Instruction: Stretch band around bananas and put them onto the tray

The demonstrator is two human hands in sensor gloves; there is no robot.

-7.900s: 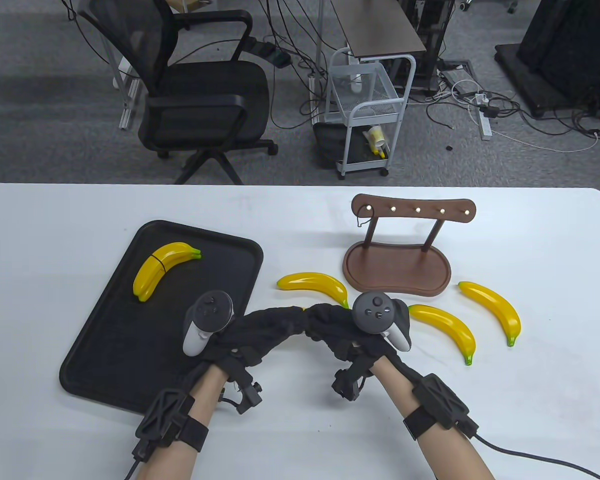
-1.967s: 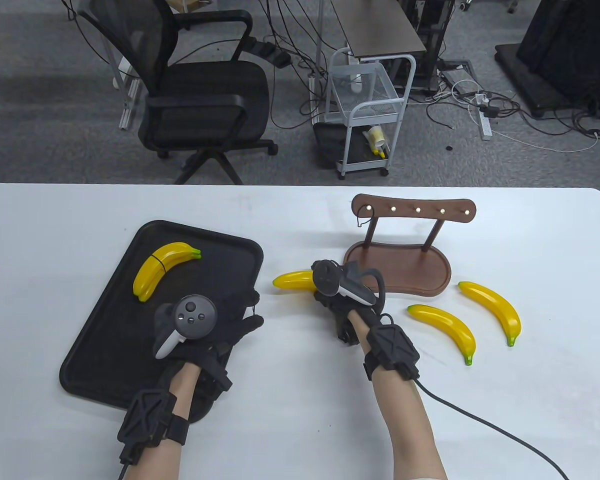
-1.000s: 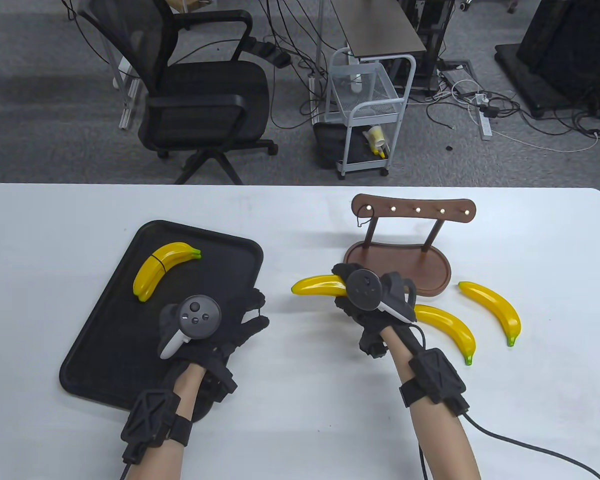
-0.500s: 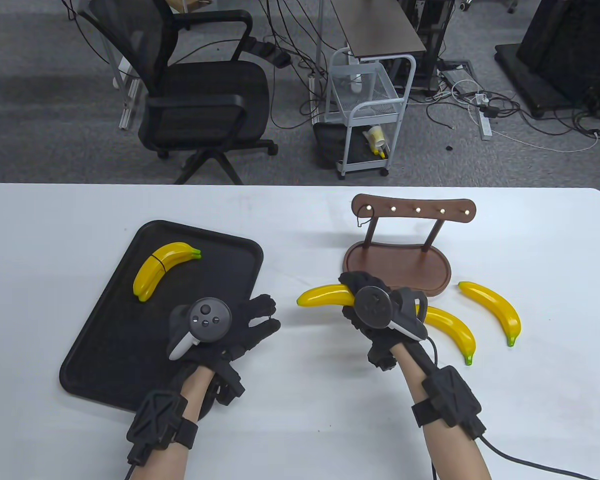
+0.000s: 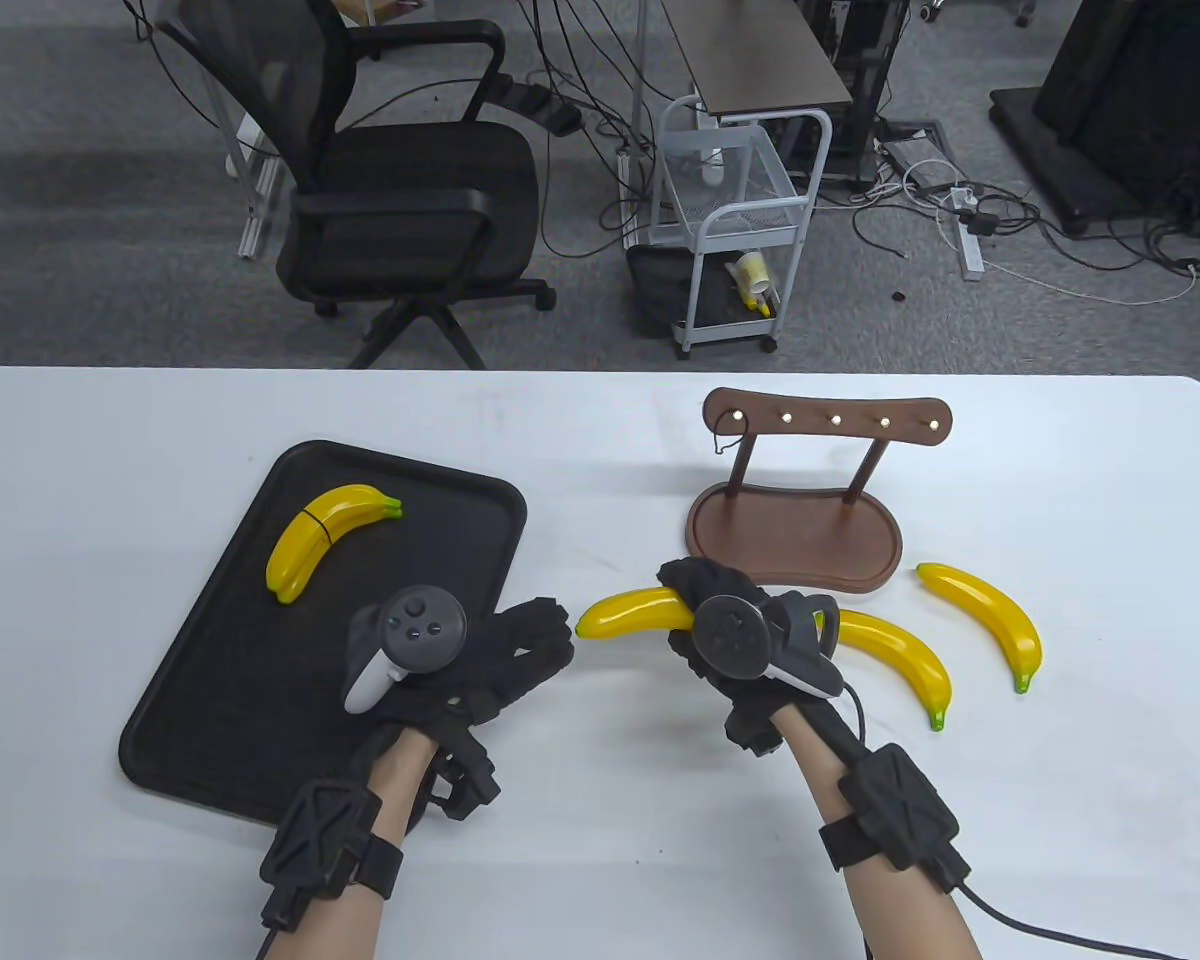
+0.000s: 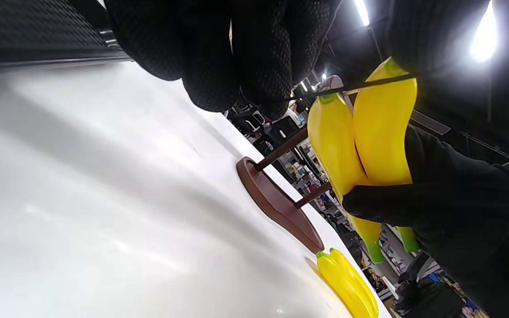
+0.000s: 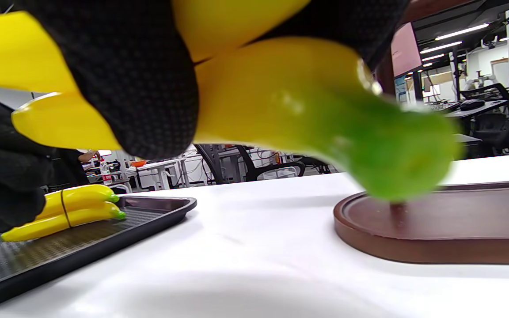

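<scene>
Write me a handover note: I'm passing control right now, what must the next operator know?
Right hand grips two bananas side by side. Left hand pinches a thin black band, stretched across their tips, not yet round them.
Done: one banded pair lies on the tray.
Left: finish this band, set the pair on the tray, then probably band the loose bananas by the wooden stand.

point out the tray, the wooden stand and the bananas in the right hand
tray (image 5: 210, 700), table view, bare floor near its front
wooden stand (image 5: 795, 535), table view, middle of its base
held bananas (image 5: 625, 612), table view, yellow body left of the glove
</scene>
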